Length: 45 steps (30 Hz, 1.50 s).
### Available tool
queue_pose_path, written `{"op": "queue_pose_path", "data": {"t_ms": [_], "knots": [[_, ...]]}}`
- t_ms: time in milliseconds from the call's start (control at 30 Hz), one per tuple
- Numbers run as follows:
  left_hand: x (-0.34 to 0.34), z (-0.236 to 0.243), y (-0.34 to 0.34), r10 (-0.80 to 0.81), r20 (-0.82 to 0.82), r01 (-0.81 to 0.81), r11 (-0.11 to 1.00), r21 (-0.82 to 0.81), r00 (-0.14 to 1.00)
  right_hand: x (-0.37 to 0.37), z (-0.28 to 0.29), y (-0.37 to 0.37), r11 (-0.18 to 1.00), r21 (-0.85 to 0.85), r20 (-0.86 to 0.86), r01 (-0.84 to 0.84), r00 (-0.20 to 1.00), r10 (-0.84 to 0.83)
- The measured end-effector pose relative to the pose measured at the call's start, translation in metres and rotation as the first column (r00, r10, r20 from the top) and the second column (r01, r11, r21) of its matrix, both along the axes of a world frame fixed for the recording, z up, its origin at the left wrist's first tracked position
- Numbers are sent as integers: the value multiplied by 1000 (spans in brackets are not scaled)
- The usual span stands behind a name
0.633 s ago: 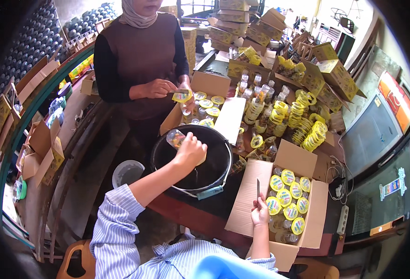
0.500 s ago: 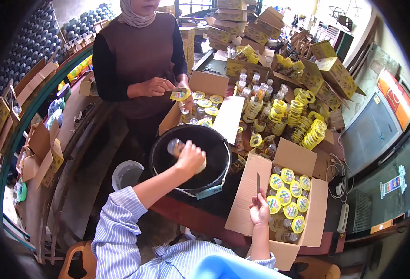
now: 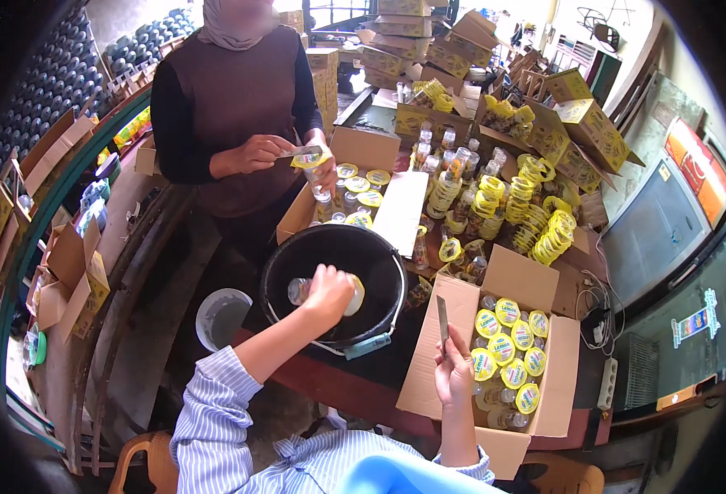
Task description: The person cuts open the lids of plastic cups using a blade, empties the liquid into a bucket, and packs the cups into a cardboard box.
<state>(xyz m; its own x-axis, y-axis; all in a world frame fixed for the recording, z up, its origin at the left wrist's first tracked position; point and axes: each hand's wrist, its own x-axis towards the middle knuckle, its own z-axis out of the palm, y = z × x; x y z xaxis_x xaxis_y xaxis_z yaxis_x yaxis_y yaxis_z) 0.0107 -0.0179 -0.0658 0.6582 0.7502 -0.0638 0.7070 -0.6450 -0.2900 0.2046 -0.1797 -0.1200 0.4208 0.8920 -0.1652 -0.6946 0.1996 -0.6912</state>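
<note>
My left hand [image 3: 330,295] is closed around a clear drink cup [image 3: 299,291] with a yellow-rimmed lid, tipped on its side over the black bucket [image 3: 277,247]. In my right hand [image 3: 454,370] is a thin flat metal blade [image 3: 443,318], pointing up. That hand hovers by the left flap of an open cardboard box [image 3: 433,354]. Inside the box, several cups with round yellow-rimmed lids [image 3: 503,348] stand in rows. Across from me, a co-worker's hand [image 3: 322,169] holds another lidded cup [image 3: 312,177], and their other hand holds a flat blade [image 3: 299,151] against its lid.
A second cardboard box [image 3: 369,148] of lidded cups stands before the co-worker. Filled bottles [image 3: 453,165] and stacks of yellow rings [image 3: 554,239] cover the far right of the table. A white pail [image 3: 223,319] is left of the bucket; more boxes [image 3: 404,37] pile up behind.
The cup in my left hand has tipped flatter and moved slightly lower over the bucket. My right hand with the blade has shifted a little left and down. The co-worker's cup has turned more upright.
</note>
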Motion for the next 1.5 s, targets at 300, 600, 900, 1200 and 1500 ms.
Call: {"op": "queue_pose_path", "data": {"t_ms": [300,600,900,1200,1500], "knots": [[3,4,1,61,-303,-171,920,-352,951,-1,2,3,999,-6,86,46,995,-45],[-10,3,3,179,-39,-182,930,-319,983,-2,6,2,1000,15,115,19,993,-20],[-8,-11,-7,215,65,-194,950,-245,974,-7,3,9,1000,17,129,6,992,-8],[-21,-18,-9,190,293,-116,961,-251,937,-15,5,14,999,29,171,-14,985,9],[-45,-15,-7,321,319,-150,875,-461,892,-22,5,25,1000,-18,180,-25,983,28]]}}
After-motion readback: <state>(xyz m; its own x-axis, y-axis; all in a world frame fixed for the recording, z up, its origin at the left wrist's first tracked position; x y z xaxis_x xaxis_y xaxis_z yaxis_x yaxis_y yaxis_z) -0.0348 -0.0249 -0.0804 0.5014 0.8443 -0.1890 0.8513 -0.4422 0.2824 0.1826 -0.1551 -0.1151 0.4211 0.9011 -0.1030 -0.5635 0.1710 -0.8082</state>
